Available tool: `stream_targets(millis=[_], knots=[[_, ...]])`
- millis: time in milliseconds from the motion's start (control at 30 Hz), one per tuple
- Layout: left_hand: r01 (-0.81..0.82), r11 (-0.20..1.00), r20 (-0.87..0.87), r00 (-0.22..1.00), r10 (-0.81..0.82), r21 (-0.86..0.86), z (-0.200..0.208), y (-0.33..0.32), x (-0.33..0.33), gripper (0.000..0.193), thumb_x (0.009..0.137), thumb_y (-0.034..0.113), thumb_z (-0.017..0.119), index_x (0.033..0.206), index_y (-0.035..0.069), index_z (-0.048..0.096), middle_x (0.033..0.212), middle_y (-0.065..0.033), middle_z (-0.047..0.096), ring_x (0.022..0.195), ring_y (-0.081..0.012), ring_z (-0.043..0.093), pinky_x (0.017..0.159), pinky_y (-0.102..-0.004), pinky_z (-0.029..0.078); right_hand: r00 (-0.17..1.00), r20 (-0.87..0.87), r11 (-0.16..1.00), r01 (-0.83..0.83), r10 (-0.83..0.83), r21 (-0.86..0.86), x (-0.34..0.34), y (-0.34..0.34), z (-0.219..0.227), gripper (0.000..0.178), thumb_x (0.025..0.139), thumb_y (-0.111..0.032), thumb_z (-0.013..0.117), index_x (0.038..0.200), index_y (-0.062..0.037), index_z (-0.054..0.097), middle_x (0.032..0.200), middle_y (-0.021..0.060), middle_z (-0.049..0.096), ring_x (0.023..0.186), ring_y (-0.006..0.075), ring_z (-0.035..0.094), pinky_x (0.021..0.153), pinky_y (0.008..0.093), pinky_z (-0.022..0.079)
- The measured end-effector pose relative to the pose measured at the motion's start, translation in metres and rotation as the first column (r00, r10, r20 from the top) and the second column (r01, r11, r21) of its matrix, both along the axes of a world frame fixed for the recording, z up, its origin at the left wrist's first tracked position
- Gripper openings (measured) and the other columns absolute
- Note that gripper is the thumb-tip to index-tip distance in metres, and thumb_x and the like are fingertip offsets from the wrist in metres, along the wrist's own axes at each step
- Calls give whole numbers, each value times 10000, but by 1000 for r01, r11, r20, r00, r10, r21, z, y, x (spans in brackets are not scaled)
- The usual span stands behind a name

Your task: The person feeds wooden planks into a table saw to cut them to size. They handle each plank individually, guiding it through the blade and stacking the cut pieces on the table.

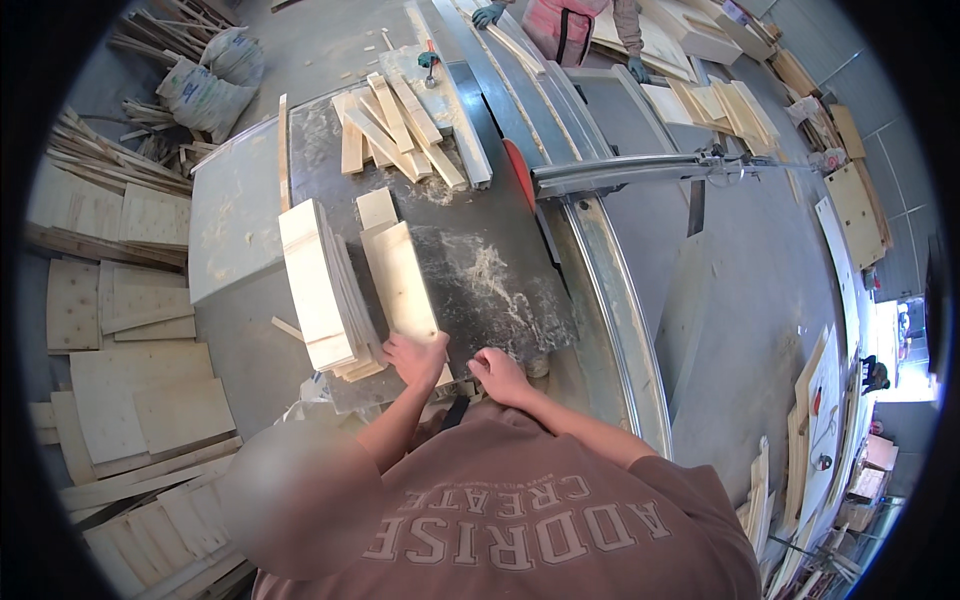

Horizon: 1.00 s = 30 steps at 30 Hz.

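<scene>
My left hand (420, 360) is closed around the near end of a pale wooden board (402, 280), which lies lengthwise on the dark saw table (460, 260). Beyond that board's far end shows another pale wood piece (376, 208). To the left, close to my left hand, stands a stack of similar boards (320, 285), fanned slightly apart along its right side. At the table's near edge, right of the board, my right hand (500, 376) has its fingers curled in, and no object shows in it.
A red blade guard (518, 172) stands beyond the sawdust, beside a metal crossbar (620, 175). Loose wood strips (400, 125) lie at the table's far side. Across the saw, a person's gloved hand (488, 14) rests on a long strip. Plywood offcuts (140, 400) fill the left floor.
</scene>
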<state>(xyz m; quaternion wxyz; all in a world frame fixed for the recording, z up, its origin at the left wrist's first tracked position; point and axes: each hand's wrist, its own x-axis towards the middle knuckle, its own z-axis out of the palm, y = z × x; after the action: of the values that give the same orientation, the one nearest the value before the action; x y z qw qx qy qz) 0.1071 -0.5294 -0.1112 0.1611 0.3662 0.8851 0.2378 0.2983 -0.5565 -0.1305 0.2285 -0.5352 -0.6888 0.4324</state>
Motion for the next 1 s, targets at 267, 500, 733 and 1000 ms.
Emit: stream_targets(millis=[267,500,733,1000], knots=[[706,677,12,690,-723,209,44,-32,16,1053,732,396,879,1530,-102,407,1441,-280,513,1345,-462,467,1180,-527,417,700,-554,875,224,-450,-429,-14,36,-1,322,1091,-265,647,1054,47,722,942,61,731,818,122,639,719,344,525],[661,708,28,725,-688,249,40,-29,19,1026,848,349,815,1614,-106,306,1577,-306,426,1447,-474,399,1246,-525,352,541,-433,692,593,-721,-411,28,88,-42,309,1093,-202,626,1093,103,669,1026,141,724,923,179,654,804,394,522],[571,805,44,810,-584,163,3,-64,-14,916,875,317,793,1581,-92,377,1566,-295,448,1436,-472,423,1233,-528,372,555,-367,661,557,-746,-502,46,142,-44,312,1094,-175,631,1192,122,634,1114,186,722,923,252,715,748,417,557],[513,838,36,849,-528,184,-12,-83,-19,887,870,298,798,1555,-102,400,1539,-305,467,1385,-478,458,1204,-531,396,612,-269,652,577,-744,-492,31,154,-41,316,1090,-154,621,1203,142,625,1120,220,726,940,275,736,746,430,570]])
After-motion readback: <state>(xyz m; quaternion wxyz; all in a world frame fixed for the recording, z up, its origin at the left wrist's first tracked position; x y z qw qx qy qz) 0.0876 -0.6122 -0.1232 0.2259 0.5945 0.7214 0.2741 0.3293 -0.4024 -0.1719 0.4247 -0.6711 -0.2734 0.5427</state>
